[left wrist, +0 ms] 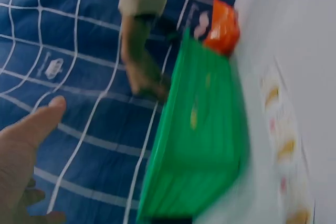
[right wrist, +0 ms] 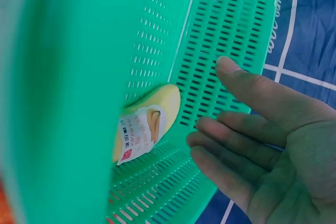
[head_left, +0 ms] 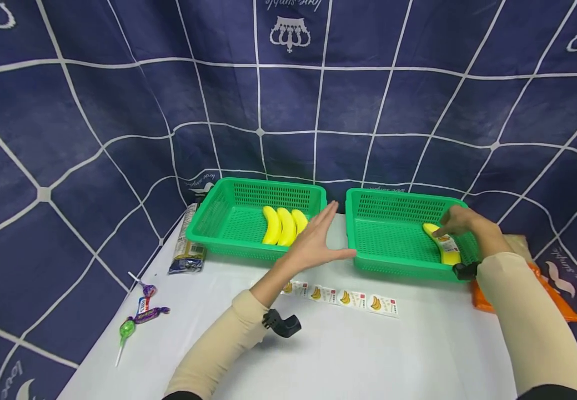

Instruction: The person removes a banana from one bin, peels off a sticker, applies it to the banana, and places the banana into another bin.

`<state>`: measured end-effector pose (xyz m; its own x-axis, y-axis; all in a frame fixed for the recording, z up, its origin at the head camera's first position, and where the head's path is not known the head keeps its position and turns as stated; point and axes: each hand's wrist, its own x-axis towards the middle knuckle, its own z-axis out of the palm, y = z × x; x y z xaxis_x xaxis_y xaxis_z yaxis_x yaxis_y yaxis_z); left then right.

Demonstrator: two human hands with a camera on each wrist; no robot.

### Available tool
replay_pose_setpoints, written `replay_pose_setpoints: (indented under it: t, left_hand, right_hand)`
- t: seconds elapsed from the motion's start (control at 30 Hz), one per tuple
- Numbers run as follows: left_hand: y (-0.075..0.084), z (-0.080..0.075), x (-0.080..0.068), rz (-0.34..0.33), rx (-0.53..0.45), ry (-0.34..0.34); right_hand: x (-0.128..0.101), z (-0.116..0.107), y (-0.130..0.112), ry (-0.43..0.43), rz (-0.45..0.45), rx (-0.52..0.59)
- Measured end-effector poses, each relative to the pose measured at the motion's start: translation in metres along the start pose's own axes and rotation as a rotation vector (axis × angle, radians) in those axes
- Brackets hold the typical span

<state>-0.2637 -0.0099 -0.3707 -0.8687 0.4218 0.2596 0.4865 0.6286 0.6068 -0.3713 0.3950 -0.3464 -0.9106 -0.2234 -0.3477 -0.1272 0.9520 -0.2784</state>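
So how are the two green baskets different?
The left basket holds three bare yellow bananas, while the right basket holds just one banana, and that one wears a sticker label. The left hand hovers flat over the gap between the baskets; the right hand reaches into the right basket. Both baskets are the same green mesh.

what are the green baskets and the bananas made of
The baskets look like moulded plastic: even bright green, slotted walls, slight sheen. The bananas seem to be plastic or foam toys, though that is unsure: uniform yellow, smooth, no spots. The banana by the right hand carries what looks like a paper sticker.
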Motion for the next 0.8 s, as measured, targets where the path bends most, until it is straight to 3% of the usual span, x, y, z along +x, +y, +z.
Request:
replay_pose_setpoints:
  t: [0.17, 0.47, 0.63, 0.8]
  left_hand:
    - [-0.039, -0.043, -0.029, -0.043, 0.090, 0.052]
    - [-0.108, -0.109, -0.075, -0.209, 0.257, 0.135]
    - [-0.144, -0.132, -0.088, -0.290, 0.274, 0.161]
    - [-0.180, -0.138, -0.100, -0.371, 0.273, 0.149]
  right_hand:
    - [-0.006, 0.006, 0.002, -0.007, -0.015, -0.003]
    - [-0.015, 0.006, 0.001, 0.022, -0.034, -0.059]
    - [-0.018, 0.009, -0.001, 0.057, -0.038, -0.072]
    - [-0.020, 0.009, -0.007, 0.079, -0.041, -0.069]
